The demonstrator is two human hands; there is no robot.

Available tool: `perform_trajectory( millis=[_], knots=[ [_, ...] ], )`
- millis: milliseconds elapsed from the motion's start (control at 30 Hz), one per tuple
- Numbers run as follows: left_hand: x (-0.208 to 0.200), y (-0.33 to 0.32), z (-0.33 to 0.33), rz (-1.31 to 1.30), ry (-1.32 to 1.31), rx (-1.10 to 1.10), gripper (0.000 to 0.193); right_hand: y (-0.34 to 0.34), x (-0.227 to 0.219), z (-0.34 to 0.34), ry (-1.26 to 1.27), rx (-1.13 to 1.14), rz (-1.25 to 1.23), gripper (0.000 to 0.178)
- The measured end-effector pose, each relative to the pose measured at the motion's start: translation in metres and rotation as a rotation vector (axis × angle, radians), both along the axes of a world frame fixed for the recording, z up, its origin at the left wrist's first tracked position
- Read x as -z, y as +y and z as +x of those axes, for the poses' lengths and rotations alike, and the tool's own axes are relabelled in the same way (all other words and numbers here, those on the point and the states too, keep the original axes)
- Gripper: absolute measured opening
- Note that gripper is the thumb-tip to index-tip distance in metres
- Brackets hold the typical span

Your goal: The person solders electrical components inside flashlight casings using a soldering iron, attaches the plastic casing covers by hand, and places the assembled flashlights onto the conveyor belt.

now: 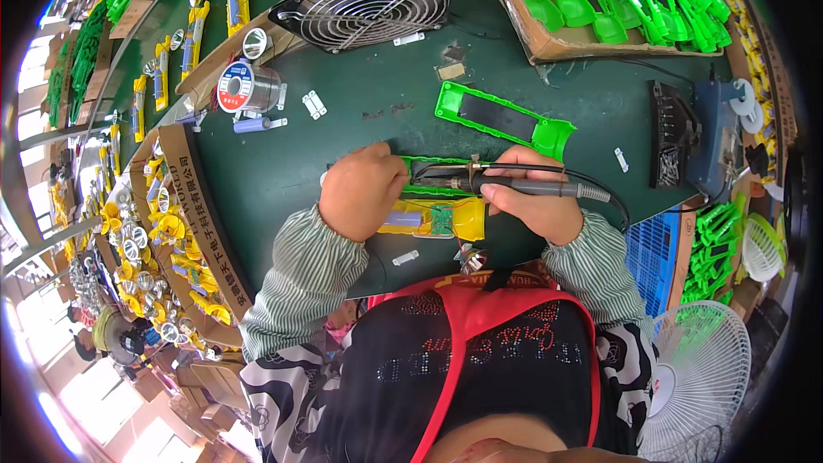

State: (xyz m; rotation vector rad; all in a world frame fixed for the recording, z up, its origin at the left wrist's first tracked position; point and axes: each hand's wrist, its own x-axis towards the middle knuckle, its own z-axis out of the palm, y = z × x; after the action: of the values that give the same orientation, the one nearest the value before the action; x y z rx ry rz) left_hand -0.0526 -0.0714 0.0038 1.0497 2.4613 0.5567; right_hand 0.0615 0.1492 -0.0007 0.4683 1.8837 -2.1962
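My right hand (538, 203) grips a soldering iron (521, 187) with a thin black tube along it, its tip pointing left over a green plastic shell (437, 159). My left hand (363, 193) is closed at that shell's left end; what its fingers pinch is hidden. Just nearer to me lies a yellow housing (470, 223) with a blue-grey battery (401, 222), a small green circuit board (442, 221) and wires. A shiny reflector (472, 259) sits below it. Another green shell (500, 117) with a dark inner face lies beyond my hands.
A black metal fan (364, 4) stands at the back. Green shells fill a cardboard box (542, 47) at back right. A solder spool (249, 87) and loose battery (257, 124) lie left, beside a carton (201, 206) of yellow assemblies. A blue soldering station (708, 133) stands right.
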Motion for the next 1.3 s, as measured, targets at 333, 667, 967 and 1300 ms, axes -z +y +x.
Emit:
perform_trajectory(
  millis=[333,667,967,1300],
  knots=[
    [0.001,-0.001,-0.001,-0.015,0.004,0.011,0.011,0.001,-0.001,0.001,-0.006,-0.003,-0.045,0.015],
    [0.000,-0.001,-0.001,-0.024,-0.002,0.009,0.010,0.021,-0.018,0.011,-0.013,0.105,-0.003,0.016],
    [0.001,-0.001,-0.002,-0.026,0.012,0.006,0.010,0.030,-0.023,0.019,0.003,0.113,0.027,0.016],
    [-0.001,0.000,0.001,-0.028,0.068,0.005,0.010,0.039,-0.026,0.031,0.028,0.133,0.008,0.015]
  ],
)
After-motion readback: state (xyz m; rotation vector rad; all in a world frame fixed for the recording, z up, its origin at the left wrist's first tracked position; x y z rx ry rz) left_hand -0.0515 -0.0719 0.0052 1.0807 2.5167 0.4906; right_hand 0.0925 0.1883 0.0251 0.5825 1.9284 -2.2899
